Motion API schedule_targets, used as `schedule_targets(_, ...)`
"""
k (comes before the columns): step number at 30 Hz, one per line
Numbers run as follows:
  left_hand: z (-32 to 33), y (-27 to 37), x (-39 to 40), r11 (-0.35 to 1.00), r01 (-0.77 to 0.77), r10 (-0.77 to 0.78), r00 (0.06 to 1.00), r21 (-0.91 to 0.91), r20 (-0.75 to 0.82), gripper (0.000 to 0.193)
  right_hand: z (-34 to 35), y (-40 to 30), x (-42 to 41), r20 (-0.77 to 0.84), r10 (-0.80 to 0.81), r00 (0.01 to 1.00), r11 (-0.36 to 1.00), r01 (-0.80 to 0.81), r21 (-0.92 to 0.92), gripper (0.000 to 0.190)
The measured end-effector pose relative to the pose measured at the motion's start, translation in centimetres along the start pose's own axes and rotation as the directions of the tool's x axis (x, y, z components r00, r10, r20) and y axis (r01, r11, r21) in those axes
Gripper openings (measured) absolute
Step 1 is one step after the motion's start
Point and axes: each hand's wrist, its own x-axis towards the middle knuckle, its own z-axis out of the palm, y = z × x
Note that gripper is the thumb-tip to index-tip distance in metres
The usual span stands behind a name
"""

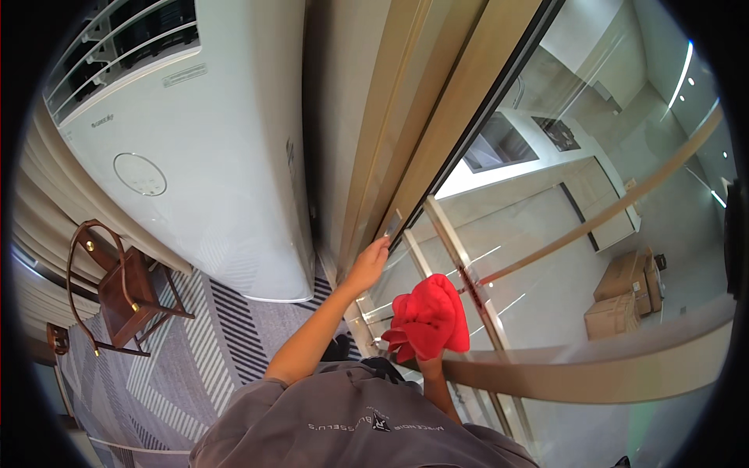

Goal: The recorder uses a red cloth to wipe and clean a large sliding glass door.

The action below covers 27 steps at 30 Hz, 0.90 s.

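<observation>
My left hand (370,263) reaches forward to the edge of a brown door frame (447,126). Its fingers are curled against the frame, just below a small metal plate (394,222). A bunched red cloth (432,316) is in my right hand (431,365), which the cloth partly covers. The cloth is in front of the glass door panel (544,286); I cannot tell whether it touches the glass. Pale metal bars (468,275) run close beside the cloth.
A white floor-standing air conditioner (234,175) stands left of the frame. Further left are a wooden armchair (131,292) and beige curtains (41,169). Patterned carpet (175,374) covers the floor. Through the glass appear a counter with a sink (501,143) and cardboard boxes (623,286).
</observation>
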Motion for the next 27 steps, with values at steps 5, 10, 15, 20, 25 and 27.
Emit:
schedule_targets(5,5.9,2.1,1.1,0.992,0.054,-0.058,0.998,-0.118,-0.036,0.06,-0.2,0.8,1.5,-0.024,-0.021,0.999,0.999,0.02,-0.046,0.037)
schedule_targets(10,7.1,2.9,1.0,0.965,0.074,-0.079,0.997,-0.251,-0.008,0.072,-1.1,1.5,0.5,-0.043,-0.014,0.999,0.998,0.012,-0.058,0.037)
schedule_targets(15,7.2,3.1,1.1,0.945,0.077,-0.095,0.995,-0.317,-0.041,0.072,-5.5,3.7,-4.4,-0.049,-0.018,0.999,0.998,0.015,-0.069,0.036)
schedule_targets(20,7.9,3.3,1.8,0.917,0.115,-0.151,0.986,-0.382,-0.066,0.072,-0.9,1.7,0.8,-0.063,-0.019,0.998,0.997,0.015,-0.075,0.036)
schedule_targets(25,8.9,3.4,3.0,0.898,0.158,-0.253,0.949,-0.41,-0.187,0.072,-1.9,2.4,-0.9,-0.084,-0.035,0.996,0.996,0.027,-0.085,0.035)
schedule_targets(27,9.6,3.3,3.4,0.889,0.175,-0.293,0.928,-0.423,-0.231,0.072,-3.4,4.0,-4.6,-0.095,-0.04,0.995,0.995,0.032,-0.09,0.035)
